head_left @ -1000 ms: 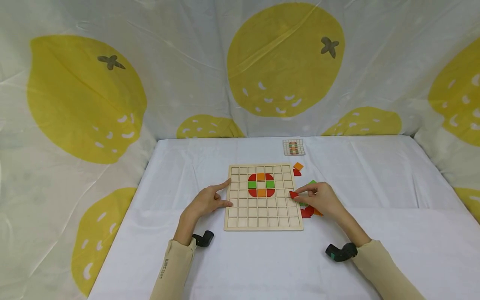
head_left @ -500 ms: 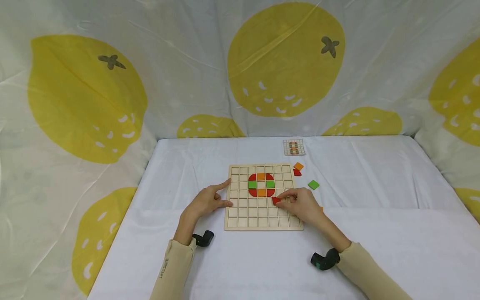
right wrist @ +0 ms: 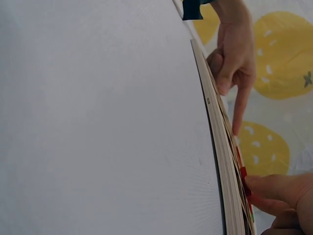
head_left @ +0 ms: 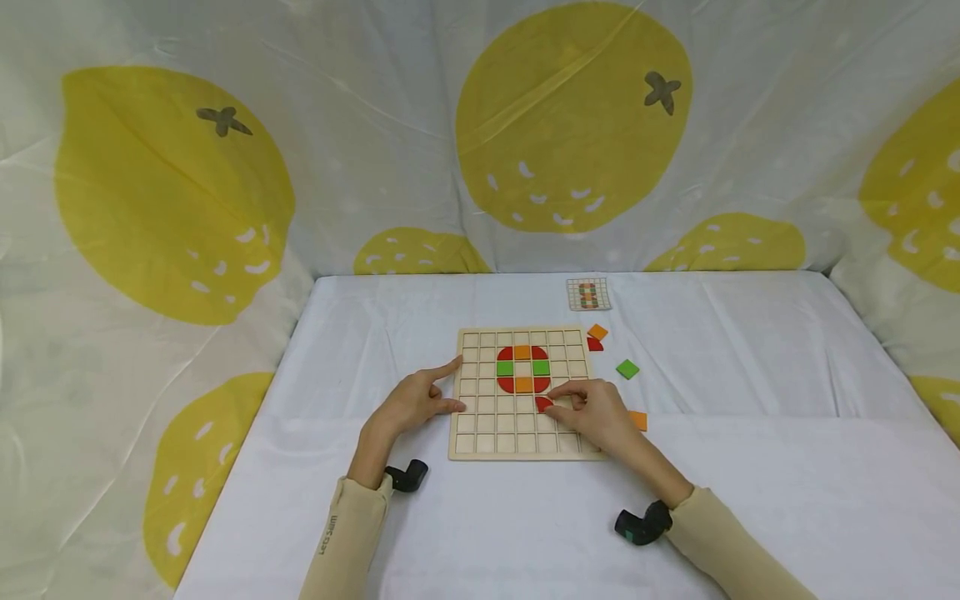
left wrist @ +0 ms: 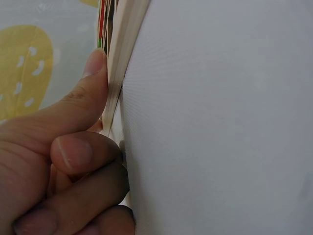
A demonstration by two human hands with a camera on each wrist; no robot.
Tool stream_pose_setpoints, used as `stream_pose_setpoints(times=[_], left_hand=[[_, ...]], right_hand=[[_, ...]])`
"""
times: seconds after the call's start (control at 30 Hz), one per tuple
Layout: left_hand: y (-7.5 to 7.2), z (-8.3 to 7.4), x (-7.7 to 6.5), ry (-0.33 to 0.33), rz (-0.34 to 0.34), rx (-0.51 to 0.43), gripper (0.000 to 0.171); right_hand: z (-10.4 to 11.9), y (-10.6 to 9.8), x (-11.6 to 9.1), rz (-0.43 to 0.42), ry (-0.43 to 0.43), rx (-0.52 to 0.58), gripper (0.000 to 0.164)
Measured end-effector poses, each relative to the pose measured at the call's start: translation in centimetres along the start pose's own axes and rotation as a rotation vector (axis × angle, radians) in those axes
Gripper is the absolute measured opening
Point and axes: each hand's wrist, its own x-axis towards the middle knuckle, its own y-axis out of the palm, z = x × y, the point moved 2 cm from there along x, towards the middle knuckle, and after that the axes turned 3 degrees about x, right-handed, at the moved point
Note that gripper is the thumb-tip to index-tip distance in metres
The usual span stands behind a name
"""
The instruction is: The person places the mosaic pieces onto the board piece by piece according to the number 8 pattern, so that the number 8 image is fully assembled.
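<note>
A square wooden grid board (head_left: 480, 435) lies on the white cloth. Set in its upper middle is a ring of red quarter-round, orange square (head_left: 522, 353) and green square tiles (head_left: 505, 369). My left hand (head_left: 411, 402) rests at the board's left edge, index finger and thumb spread along it; in the left wrist view the thumb (left wrist: 88, 100) lies against the rim and the other fingers curl below. Between thumb and index finger, my right hand (head_left: 603, 412) pinches a red quarter-round tile (head_left: 542, 405) over the cell just below the ring's lower right.
At the back lies a small pattern card (head_left: 588, 295). Right of the board are an orange tile (head_left: 597, 331), a red tile (head_left: 596, 344), a green tile (head_left: 627, 368) and another orange tile (head_left: 639, 421), partly behind my right hand.
My right hand has carried the red tile leftward from the board's right edge to below the ring, and the tile has turned in its fingers. The left hand has stayed put.
</note>
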Motion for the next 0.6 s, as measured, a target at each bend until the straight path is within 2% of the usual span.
stream_pose_setpoints(times=[0.6], left_hand=[[-0.09, 0.01, -0.04, 0.032, -0.002, 0.001, 0.087]], right_hand=[[0.38, 0.21, -0.21, -0.026, 0.030, 0.020, 0.015]])
